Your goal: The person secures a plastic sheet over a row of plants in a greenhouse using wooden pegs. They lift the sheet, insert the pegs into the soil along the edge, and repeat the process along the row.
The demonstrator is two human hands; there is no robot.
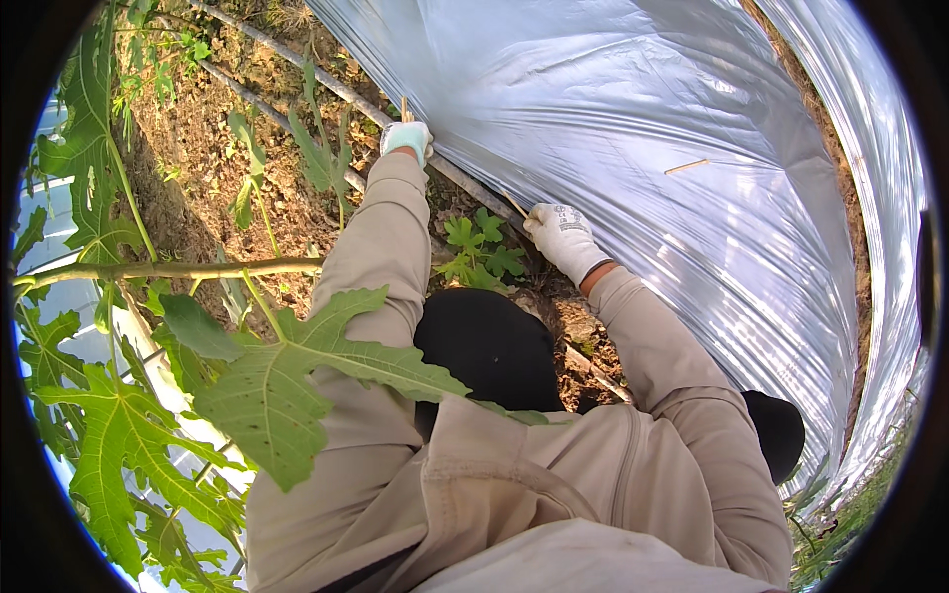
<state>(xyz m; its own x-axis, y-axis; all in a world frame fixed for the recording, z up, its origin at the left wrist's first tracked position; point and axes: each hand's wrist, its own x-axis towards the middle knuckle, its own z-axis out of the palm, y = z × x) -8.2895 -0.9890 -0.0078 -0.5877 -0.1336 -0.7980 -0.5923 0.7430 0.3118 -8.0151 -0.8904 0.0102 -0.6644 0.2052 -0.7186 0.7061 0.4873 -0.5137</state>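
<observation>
Silvery plastic sheeting spreads across the right side, creased toward its edge beside a long thin branch. In a white and pale-green work glove, my left hand is closed at that edge. A thin wooden stick pokes up from its fingers. My right hand, in a white glove, lies lower along the same edge, its fingers pinched around another thin wooden stick. Whether either hand also grips the sheeting is hidden. A third thin stick rests on the sheeting.
Big lobed green leaves hang over my left arm, and a woody stem crosses at the left. Dry, litter-covered soil lies beyond it. A small leafy plant grows between my arms. Another silvery strip runs along the far right.
</observation>
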